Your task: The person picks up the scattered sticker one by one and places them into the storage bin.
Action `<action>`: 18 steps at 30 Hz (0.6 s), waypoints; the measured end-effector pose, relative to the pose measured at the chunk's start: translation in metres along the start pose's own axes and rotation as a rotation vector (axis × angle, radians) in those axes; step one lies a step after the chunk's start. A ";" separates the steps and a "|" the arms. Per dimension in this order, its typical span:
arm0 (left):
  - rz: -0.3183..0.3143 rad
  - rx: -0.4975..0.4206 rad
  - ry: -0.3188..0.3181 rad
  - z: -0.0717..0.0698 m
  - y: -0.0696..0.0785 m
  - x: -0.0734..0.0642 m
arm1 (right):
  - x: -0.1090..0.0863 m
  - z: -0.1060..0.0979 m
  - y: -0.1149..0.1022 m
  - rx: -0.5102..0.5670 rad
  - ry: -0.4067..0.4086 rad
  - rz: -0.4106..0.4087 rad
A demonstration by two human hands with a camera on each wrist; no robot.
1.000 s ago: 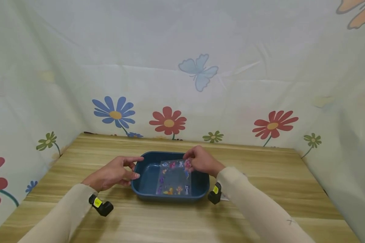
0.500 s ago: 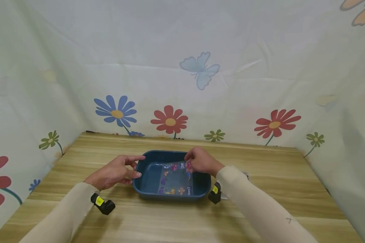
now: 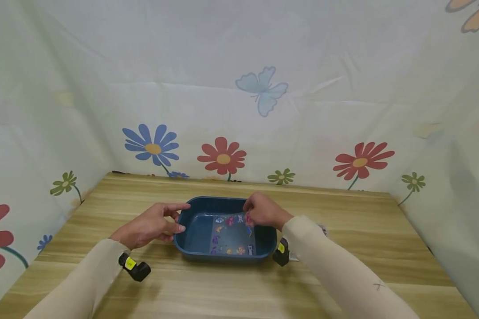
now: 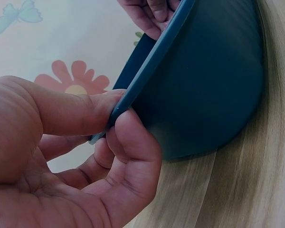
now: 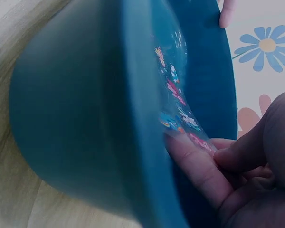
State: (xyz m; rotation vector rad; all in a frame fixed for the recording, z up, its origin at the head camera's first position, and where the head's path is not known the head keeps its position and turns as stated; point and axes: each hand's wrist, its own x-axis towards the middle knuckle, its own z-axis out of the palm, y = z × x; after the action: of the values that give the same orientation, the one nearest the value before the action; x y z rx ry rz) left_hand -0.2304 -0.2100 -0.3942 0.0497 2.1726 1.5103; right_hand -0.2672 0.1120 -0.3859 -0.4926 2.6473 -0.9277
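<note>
A dark blue oblong plastic basin [image 3: 195, 254] stands on the table. My left hand [image 3: 153, 225] grips its left rim, thumb on the inner side and curled fingers outside, as the left wrist view shows. Inside the basin lies a clear plastic sheet [image 3: 233, 235] with small colourful cartoon ponies printed around its border. My right hand [image 3: 265, 212] reaches over the far right rim and pinches the sheet's far right corner between thumb and fingers. In the right wrist view the pony sheet [image 5: 175, 95] slopes down from those fingertips into the basin.
A small patterned item [image 3: 323, 229] shows partly from behind my right sleeve [image 3: 309, 232], to the right of the basin. The wood-grain table [image 3: 207, 292] ends at a pale flower-printed cloth [image 3: 303, 128] at the back and sides.
The sheet's lower part has sunk further into the basin, and its near edge shows less. My right hand keeps its corner; my left hand stays on the rim. The head view shifted slightly.
</note>
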 end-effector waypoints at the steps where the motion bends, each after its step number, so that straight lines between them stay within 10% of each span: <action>1: -0.001 0.000 0.001 0.000 0.000 0.000 | 0.000 0.000 0.000 -0.011 0.003 -0.001; 18: 0.012 0.009 -0.006 -0.001 -0.002 0.002 | 0.003 0.004 -0.006 -0.065 0.010 0.048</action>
State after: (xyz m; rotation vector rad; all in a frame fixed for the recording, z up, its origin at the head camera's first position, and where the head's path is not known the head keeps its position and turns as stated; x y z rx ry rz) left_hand -0.2319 -0.2117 -0.3964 0.0705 2.1784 1.5053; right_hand -0.2666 0.1044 -0.3859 -0.4387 2.6934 -0.8349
